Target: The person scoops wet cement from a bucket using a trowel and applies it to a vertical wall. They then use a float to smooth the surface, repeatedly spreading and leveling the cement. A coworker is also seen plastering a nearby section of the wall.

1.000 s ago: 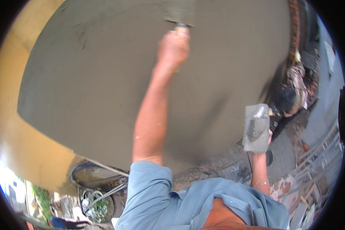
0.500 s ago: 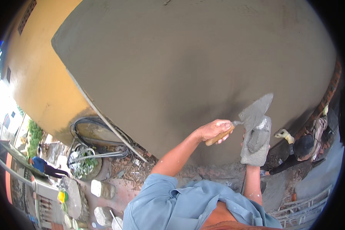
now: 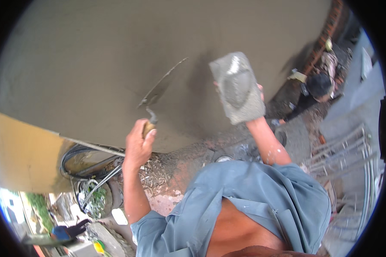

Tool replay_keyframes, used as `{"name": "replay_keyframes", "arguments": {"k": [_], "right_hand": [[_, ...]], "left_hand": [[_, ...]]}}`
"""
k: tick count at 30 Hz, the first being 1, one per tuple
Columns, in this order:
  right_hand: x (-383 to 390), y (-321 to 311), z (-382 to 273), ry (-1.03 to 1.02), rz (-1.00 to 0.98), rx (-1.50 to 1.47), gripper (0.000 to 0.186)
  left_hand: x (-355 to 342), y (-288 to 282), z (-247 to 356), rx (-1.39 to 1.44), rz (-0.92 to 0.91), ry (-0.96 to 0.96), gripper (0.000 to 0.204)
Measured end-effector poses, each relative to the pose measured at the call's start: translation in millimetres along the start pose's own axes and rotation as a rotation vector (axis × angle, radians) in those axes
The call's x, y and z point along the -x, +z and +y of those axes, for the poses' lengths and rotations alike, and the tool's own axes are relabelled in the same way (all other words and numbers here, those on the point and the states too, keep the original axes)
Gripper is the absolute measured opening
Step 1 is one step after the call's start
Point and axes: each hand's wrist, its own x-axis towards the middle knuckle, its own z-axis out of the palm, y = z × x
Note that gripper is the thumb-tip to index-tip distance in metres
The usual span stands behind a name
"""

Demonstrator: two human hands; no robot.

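My left hand [image 3: 137, 143] is closed around the wooden handle of a pointed trowel [image 3: 162, 83]. Its blade is seen nearly edge-on in front of a wall [image 3: 85, 60] coated in smooth grey mortar; I cannot tell whether it touches the wall. To the right, my right hand [image 3: 260, 91] grips a grey mortar-caked board [image 3: 246, 113] from beneath, with only some fingers showing at its edges. A wet, shiny lump of mortar [image 3: 237, 88] lies on the board. Trowel and board are well apart.
A gloved co-worker [image 3: 319, 85] is low beside the wall's brick edge [image 3: 327, 30] at right. Metal frames [image 3: 351, 180] stand lower right. Coiled black hoses [image 3: 68, 160], a potted plant [image 3: 99, 199] and another person in blue [image 3: 62, 231] are at lower left.
The trowel has moved left, away from the board, and its blade has turned edge-on. The board has shifted up and left in view. My view has swung to the right.
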Motion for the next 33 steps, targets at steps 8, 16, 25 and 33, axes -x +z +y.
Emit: {"name": "replay_keyframes", "arguments": {"k": [8,16,25,33], "right_hand": [[-19.6,5.9,22.4,0.058,0.078,-0.058,0.057],[-15.8,17.7,13.7,0.142,0.000,-0.060,0.076],[-9.3,40.3,39.4,0.176,-0.046,0.053,0.097],[-9.2,33.2,43.9,0.135,-0.040,0.046,0.098]], "left_hand": [[-14.4,-4.5,40.0,-0.230,0.034,0.263,0.030],[-19.3,-0.8,55.3,-0.426,0.206,0.382,0.037],[-66.5,-49.2,23.1,-0.575,0.773,0.284,0.028],[-137.1,-144.3,-46.7,-0.338,0.661,0.004,0.038]]}}
